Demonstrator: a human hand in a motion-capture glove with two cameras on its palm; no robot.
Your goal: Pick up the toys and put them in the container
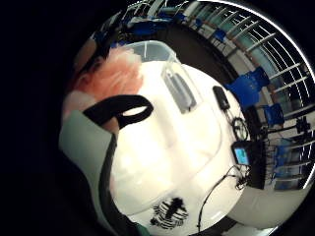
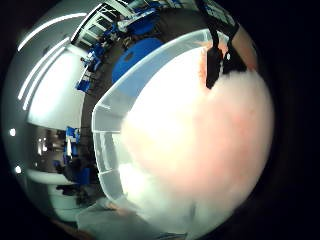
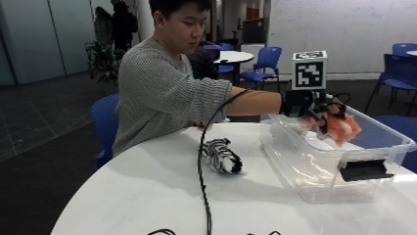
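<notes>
Two toys show. Nearest the outside camera spreads the bare front of the round white table [image 3: 130,196], smooth and glossy, with plenty of free surface out to its curved edge. Further in, a zebra-striped plush toy [image 3: 220,155] lies on its side on the tabletop, just beside the container's long wall but apart from it. Beyond it stands the clear plastic container [image 3: 312,169], a rectangular bin with thin see-through walls, a raised rim and a dark handle clip at its near end; its mouth is open upward. Over that mouth the gloved right hand [image 3: 312,108] has its fingers curled round a fluffy pink plush toy [image 3: 340,128], soft and shaggy, hanging partly below the rim line.
</notes>
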